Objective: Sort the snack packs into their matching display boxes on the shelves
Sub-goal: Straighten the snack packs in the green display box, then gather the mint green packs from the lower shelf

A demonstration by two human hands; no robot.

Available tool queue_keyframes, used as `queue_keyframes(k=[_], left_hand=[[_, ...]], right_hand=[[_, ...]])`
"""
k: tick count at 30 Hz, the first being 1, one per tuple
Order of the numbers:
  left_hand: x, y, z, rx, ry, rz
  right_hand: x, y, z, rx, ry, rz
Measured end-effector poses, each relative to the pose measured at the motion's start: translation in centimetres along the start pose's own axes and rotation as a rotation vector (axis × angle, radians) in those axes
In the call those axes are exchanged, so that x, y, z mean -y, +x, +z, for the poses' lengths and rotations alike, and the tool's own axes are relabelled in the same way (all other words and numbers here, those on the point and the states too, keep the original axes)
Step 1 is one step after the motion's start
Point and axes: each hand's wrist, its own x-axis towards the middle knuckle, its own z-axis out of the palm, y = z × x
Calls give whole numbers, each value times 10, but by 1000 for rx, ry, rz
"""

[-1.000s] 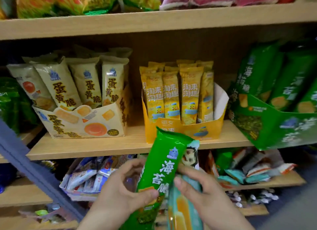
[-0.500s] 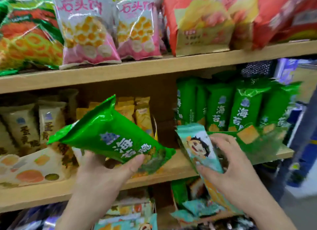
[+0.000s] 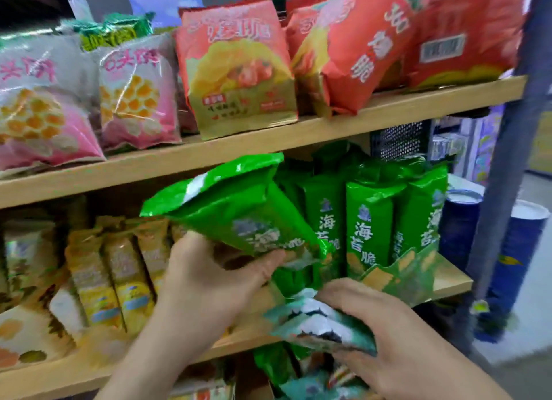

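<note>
My left hand (image 3: 209,283) grips a green seaweed snack pack (image 3: 233,208) by its lower end. The pack lies tilted, its top pointing up and left, right in front of the green display box (image 3: 403,277) on the middle shelf. That box holds several matching green packs (image 3: 367,226) standing upright. My right hand (image 3: 376,334) holds a teal pack (image 3: 316,325) lower down, just below the middle shelf's front edge.
To the left on the middle shelf (image 3: 448,280) stand yellow packs (image 3: 119,268) and a cream egg-yolk box (image 3: 21,334). The upper shelf carries pink bags (image 3: 131,92) and red bags (image 3: 239,68). A blue-grey post (image 3: 504,172) rises at right. More packs (image 3: 298,381) lie on the shelf below.
The view has swung right and closer to the shelf. My left hand carried the green pack right, up to the green box. My right hand dropped lower with the teal pack.
</note>
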Motion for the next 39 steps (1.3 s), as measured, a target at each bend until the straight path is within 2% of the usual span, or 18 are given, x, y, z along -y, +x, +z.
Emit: queue_keyframes(k=[2, 6, 10, 14, 18, 21, 23, 25, 28, 30, 32, 35, 39], left_hand=[[0, 7, 21, 20, 126, 33], [14, 15, 47, 154, 419, -59], [23, 15, 57, 81, 333, -57], [23, 19, 58, -38, 348, 96], [24, 19, 53, 64, 461, 178], [23, 17, 48, 140, 621, 198], [23, 15, 45, 118, 580, 212], [22, 9, 43, 106, 433, 193], [19, -3, 41, 265, 249, 139], [21, -10, 44, 370, 336, 119], [22, -17, 49, 323, 462, 160], [13, -42, 57, 190, 369, 190], [-6, -90, 71, 291, 227, 21]], right_hand=[[-2, -4, -5, -8, 21, 1], [-6, -9, -11, -15, 118, 14], [-9, -15, -10, -35, 270, 62], [-13, -23, -8, -45, 588, 125], [-23, -36, -12, -53, 822, 142], [-32, -40, -15, -233, 977, 190], [-41, -39, -11, -401, 1066, 238], [-44, -36, -8, -476, 1151, 250], [-37, -31, -4, -482, 1126, 263], [-31, -28, -3, -507, 1118, 270], [-25, -24, 0, -549, 1082, 281], [-10, -23, 4, -569, 1067, 276], [12, -26, 19, -554, 1087, 249]])
